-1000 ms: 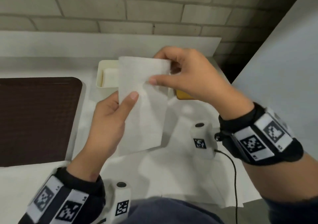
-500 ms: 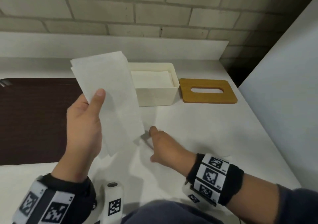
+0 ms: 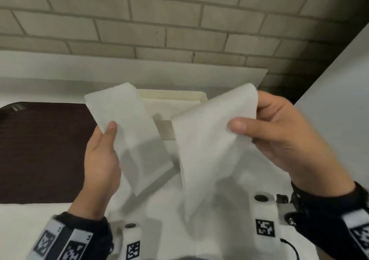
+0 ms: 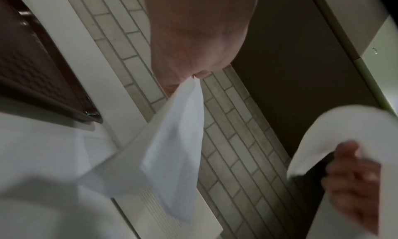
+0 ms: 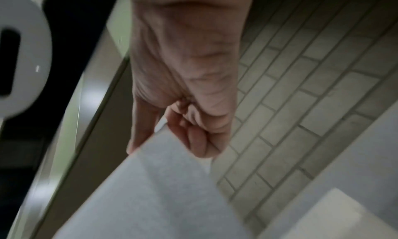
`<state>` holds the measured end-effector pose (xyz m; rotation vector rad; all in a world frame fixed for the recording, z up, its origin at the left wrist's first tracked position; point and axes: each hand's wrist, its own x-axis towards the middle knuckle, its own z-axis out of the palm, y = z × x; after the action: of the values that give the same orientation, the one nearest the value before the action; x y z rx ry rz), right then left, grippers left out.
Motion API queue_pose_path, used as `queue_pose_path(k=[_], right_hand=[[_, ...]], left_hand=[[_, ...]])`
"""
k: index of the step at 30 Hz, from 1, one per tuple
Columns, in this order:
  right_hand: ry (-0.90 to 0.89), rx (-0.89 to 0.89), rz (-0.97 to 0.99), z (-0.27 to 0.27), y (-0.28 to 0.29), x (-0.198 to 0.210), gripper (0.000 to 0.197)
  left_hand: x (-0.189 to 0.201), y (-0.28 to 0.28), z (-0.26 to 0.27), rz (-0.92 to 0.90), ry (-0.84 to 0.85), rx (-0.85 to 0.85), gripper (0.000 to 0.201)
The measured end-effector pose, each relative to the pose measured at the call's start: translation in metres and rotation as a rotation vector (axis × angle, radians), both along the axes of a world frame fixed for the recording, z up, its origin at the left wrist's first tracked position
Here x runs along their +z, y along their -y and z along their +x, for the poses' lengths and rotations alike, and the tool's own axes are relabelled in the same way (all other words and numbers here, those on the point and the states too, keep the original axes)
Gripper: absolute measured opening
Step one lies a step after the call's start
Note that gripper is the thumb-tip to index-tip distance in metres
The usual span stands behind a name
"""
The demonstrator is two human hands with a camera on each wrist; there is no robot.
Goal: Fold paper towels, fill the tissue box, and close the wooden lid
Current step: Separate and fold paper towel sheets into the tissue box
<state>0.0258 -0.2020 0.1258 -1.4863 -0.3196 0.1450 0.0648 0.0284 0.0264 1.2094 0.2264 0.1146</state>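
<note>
My left hand (image 3: 103, 152) pinches a folded white paper towel (image 3: 129, 132) by its left edge and holds it up above the table. To its right, my right hand (image 3: 279, 136) grips a second, unfolded paper towel (image 3: 209, 144) by its upper corner; the sheet hangs down, lifted and blurred. Behind both sheets stands the cream tissue box (image 3: 191, 95), open, with white towels inside. In the left wrist view the folded towel (image 4: 172, 149) hangs from my fingers. In the right wrist view the second towel (image 5: 155, 191) hangs from my curled fingers. The wooden lid is hidden.
A dark brown mat (image 3: 40, 150) covers the table's left side. More white paper (image 3: 209, 229) lies on the table in front of me. A brick wall (image 3: 179, 20) rises behind a white ledge, and a white panel (image 3: 339, 110) stands on the right.
My right hand has picked a second towel off the table and raised it beside the folded one. The left hand keeps its towel up.
</note>
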Motion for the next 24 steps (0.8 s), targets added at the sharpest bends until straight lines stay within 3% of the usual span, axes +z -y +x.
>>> queue_pose_path(k=[3, 5, 7, 12, 18, 21, 24], right_hand=[[-0.072, -0.048, 0.032, 0.015, -0.004, -0.011, 0.037], [-0.149, -0.130, -0.039, 0.025, -0.010, -0.029, 0.041], [-0.182, -0.215, -0.130, 0.031, -0.016, -0.046, 0.044], [-0.225, -0.312, -0.308, 0.031, -0.023, -0.073, 0.046], [-0.138, -0.369, -0.477, 0.029, -0.029, -0.081, 0.045], [-0.085, -0.466, -0.454, 0.031, -0.024, -0.086, 0.051], [-0.126, -0.471, -0.217, 0.038, -0.020, -0.091, 0.046]], left_hand=[[0.005, 0.024, -0.002, -0.220, -0.142, -0.133, 0.036], [0.008, 0.035, -0.003, -0.201, -0.176, -0.237, 0.037], [0.012, 0.044, -0.002, -0.053, -0.095, -0.333, 0.032], [0.009, 0.049, 0.003, -0.176, -0.136, -0.374, 0.035], [-0.001, 0.057, 0.004, -0.095, -0.049, -0.466, 0.050], [-0.004, 0.059, 0.006, 0.060, 0.019, -0.427, 0.033], [-0.005, 0.059, 0.009, 0.149, 0.083, -0.421, 0.028]])
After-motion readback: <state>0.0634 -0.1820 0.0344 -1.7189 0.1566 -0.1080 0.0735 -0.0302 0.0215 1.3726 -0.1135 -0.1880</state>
